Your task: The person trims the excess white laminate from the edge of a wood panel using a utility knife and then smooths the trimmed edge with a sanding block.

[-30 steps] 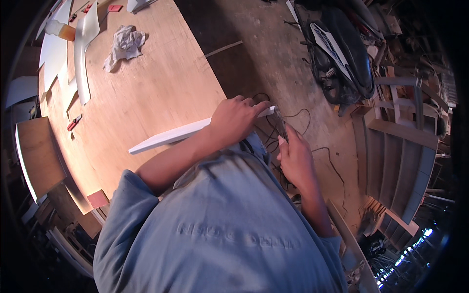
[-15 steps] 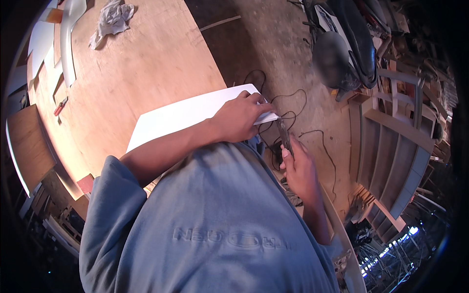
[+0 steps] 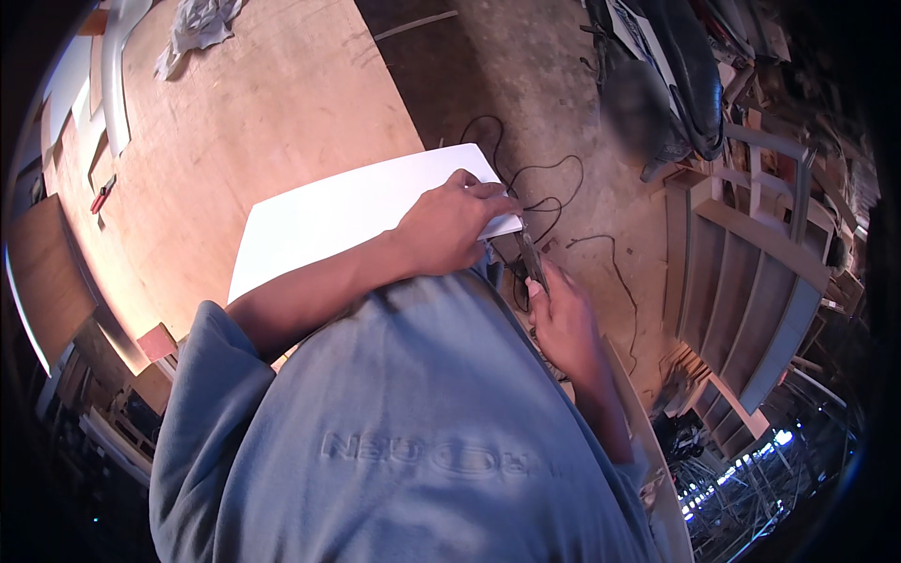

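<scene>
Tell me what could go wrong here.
The slim dark tool in the right hand sits at a corner of the white panel, close to the left hand; a slip might nick it. The panel juts past the tabletop and could shift if that hand loosens. The cable on the floor might trip someone.

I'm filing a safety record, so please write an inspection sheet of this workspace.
Surface: pale wooden tabletop, faint scuffs.
Job's things: white panel at the tabletop's near right part; dark tool, tip near the panel's corner.
Clutter: crumpled white wad, red-handled tool, pale sheets, all on the tabletop.
Grips: left grip on the panel's right end; right grip closed around the dark tool.
Cables: dark cable looped across the floor.
Surroundings: motorbike and shelved wooden unit, right.
</scene>
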Demonstrator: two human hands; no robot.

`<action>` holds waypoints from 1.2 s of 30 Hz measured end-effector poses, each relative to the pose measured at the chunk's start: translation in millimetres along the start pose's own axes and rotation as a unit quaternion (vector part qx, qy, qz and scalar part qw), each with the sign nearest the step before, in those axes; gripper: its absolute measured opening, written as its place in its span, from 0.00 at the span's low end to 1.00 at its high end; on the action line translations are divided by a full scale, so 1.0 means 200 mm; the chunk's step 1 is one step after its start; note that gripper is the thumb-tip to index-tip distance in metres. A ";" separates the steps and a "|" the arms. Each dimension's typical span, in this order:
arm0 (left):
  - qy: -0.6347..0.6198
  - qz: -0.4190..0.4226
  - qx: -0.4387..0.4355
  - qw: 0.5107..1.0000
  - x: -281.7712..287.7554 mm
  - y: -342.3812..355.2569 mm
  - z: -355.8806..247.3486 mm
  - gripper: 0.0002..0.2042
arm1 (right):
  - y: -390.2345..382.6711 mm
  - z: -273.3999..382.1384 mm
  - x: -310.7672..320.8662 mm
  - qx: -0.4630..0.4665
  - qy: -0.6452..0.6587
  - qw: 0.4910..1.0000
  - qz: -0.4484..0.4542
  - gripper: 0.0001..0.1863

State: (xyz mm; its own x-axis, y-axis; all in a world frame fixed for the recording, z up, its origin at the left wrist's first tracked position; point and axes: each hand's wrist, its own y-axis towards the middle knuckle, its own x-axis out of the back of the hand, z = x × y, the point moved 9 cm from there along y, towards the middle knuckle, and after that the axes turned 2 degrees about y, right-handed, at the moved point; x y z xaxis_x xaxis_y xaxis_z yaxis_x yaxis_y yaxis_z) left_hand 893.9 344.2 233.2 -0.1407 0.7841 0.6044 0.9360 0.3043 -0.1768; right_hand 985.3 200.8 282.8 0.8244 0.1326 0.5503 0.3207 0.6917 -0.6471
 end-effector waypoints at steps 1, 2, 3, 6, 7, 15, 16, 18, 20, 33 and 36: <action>0.000 -0.004 -0.003 1.000 -0.01 0.00 0.00 0.34 | -0.01 0.01 0.01 -0.001 0.009 1.000 -0.001 0.21; 0.000 -0.009 -0.006 1.000 -0.01 -0.01 0.00 0.34 | -0.02 0.03 0.02 -0.001 0.019 1.000 -0.002 0.21; -0.004 -0.007 0.012 1.000 -0.01 -0.01 0.01 0.34 | -0.03 0.04 0.03 -0.003 0.028 1.000 -0.004 0.21; -0.014 -0.003 0.057 0.998 -0.03 -0.02 0.03 0.33 | -0.04 0.01 0.04 0.021 -0.027 0.999 -0.009 0.23; -0.013 -0.001 0.070 0.997 -0.04 -0.03 0.03 0.32 | -0.04 0.02 0.04 0.024 -0.039 0.999 -0.007 0.23; -0.014 -0.056 0.032 0.998 -0.04 -0.04 0.00 0.22 | 0.01 0.11 0.04 -0.021 -0.012 0.998 0.050 0.19; -0.012 -0.054 0.027 0.998 -0.05 -0.05 0.00 0.22 | 0.02 0.10 0.03 -0.021 -0.018 0.998 0.049 0.18; -0.020 -0.050 0.021 0.998 -0.06 -0.05 0.00 0.20 | 0.06 0.07 0.00 -0.020 -0.032 0.998 0.050 0.17; -0.037 -0.043 0.019 0.998 -0.06 -0.05 -0.01 0.19 | 0.11 0.06 -0.01 -0.019 -0.030 0.998 0.059 0.17; -0.039 -0.055 0.003 0.998 -0.07 -0.06 0.00 0.22 | 0.44 0.04 -0.08 -0.044 -0.068 0.992 0.094 0.21; -0.041 -0.078 -0.007 0.996 -0.08 -0.07 0.01 0.24 | 0.53 0.02 -0.11 -0.046 -0.059 0.992 0.104 0.21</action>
State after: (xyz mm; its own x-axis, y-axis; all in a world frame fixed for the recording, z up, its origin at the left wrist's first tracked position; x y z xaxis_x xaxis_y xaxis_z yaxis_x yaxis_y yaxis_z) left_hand 883.0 327.4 224.7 -0.3099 0.7697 0.5581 0.9051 0.4186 -0.0748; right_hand 998.8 274.3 204.3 0.8182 0.3514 0.4550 0.1956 0.5740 -0.7952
